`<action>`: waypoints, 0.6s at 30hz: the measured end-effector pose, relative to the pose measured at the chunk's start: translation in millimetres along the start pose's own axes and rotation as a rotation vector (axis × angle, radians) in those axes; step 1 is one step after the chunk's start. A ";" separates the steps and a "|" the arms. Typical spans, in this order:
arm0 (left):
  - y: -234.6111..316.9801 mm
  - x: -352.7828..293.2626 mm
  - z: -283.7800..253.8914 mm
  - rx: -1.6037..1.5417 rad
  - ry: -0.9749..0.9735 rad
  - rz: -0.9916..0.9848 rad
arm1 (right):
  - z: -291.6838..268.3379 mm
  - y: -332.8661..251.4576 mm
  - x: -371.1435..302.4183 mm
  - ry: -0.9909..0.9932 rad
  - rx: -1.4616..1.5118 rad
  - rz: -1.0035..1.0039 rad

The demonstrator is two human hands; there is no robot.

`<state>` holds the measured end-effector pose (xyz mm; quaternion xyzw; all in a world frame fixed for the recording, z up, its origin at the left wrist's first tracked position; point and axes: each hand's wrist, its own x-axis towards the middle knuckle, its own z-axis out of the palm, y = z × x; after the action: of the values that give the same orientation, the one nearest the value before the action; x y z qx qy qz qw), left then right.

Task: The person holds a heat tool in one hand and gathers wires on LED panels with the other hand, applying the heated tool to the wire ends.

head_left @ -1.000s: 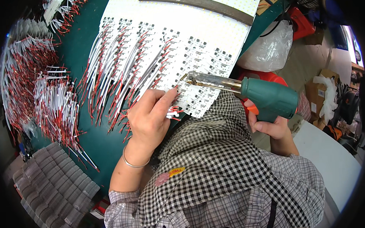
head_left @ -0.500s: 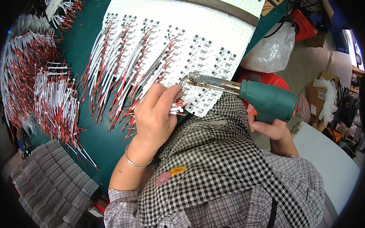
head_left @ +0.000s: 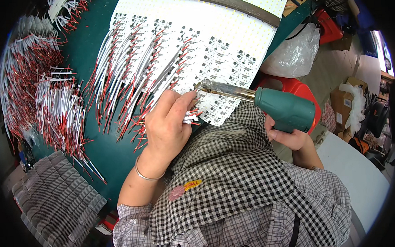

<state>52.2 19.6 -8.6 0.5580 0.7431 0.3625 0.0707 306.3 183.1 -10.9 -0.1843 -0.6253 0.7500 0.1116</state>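
My right hand (head_left: 294, 139) is wrapped around the handle of a green pistol-shaped soldering gun (head_left: 288, 108). Its long metal barrel points left, and its tip meets the white circuit board sheet (head_left: 221, 57) close to my left fingertips. My left hand (head_left: 166, 120) is closed on a small bundle of red and white wires (head_left: 191, 118), thumb and forefinger pinched at the board beside the tip. The wire end under those fingers is hidden. Rows of red and white wires (head_left: 132, 73) stand attached along the board's left part; small black components mark the right part.
A dark bar (head_left: 219, 4) lies across the board's far end. Piles of wires (head_left: 60, 106) cover the left of the green table (head_left: 107, 157). Stacked grey ribbed pieces (head_left: 59, 202) sit at lower left. A red stool (head_left: 307, 91) and a clear plastic bag (head_left: 293, 55) are at right.
The soldering gun has shifted slightly left, bringing its tip nearer my left fingertips. My left hand stays almost where it was, still holding the wires.
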 end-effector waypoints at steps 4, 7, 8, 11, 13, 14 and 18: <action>0.8 0.3 -1.0 0.003 -0.004 -0.003 | 4.8 -10.8 2.4 0.069 0.184 -0.001; -0.2 -0.8 -0.5 0.006 -0.005 -0.001 | 3.8 -11.0 2.7 0.104 0.266 -0.039; 0.0 -0.6 -0.7 0.005 -0.005 0.000 | 1.8 -9.4 2.1 0.100 0.272 -0.080; 1.0 0.2 -0.9 0.013 -0.011 -0.002 | -3.6 -9.4 -1.3 0.048 0.234 -0.069; 1.8 1.7 0.1 -0.038 0.014 -0.016 | 0.3 -12.2 -4.7 0.092 0.235 -0.062; 0.5 1.8 0.4 -0.038 0.012 -0.016 | 2.0 -13.2 -6.4 0.133 0.237 -0.053; -2.8 4.4 1.6 -0.180 -0.008 -0.029 | -6.1 -11.2 -13.9 0.052 0.178 -0.031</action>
<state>49.2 23.9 -10.2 0.5401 0.7151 0.4246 0.1288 320.8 185.2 1.0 -0.1835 -0.5557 0.7959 0.1554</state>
